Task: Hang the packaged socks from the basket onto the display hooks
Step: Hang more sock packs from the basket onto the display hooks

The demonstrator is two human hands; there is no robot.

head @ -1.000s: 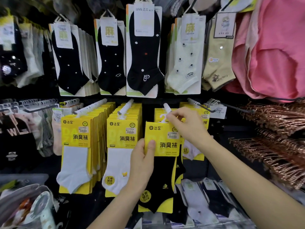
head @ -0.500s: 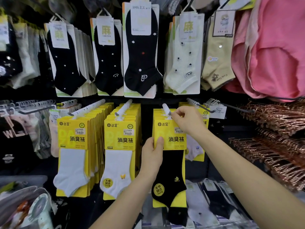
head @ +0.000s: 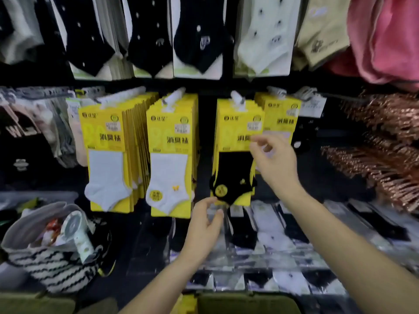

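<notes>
1. Your left hand [head: 205,225] hangs low in the centre of the frame, fingers relaxed and apart, holding nothing. Its fingertips sit just under the bottom edge of the black-sock pack [head: 235,132].
2. Your right hand [head: 275,160] is up at centre right, in front of the pack's right edge. Its fingers are loosely spread and grip nothing. It is motion-blurred, so you cannot tell whether a fingertip touches the card.
3. At lower left sits a striped bag [head: 45,264] with a small white fan poking out of it.
4. Left of centre hangs a stack of yellow-carded white socks [head: 105,137], and just right of it a second white-sock stack [head: 171,137].
5. Next comes the black-sock pack, hanging at the front of its row on a white hook [head: 237,97]. Look at it:
   - a bright yellow backing card with black characters and a small white label
   - a black ankle sock below the header
   - a round yellow sticker near the toe
6. Just behind your right hand is another yellow stack [head: 281,114].
7. At far right, copper-coloured hangers [head: 385,141] fan out below pink fabric [head: 385,41].
</notes>
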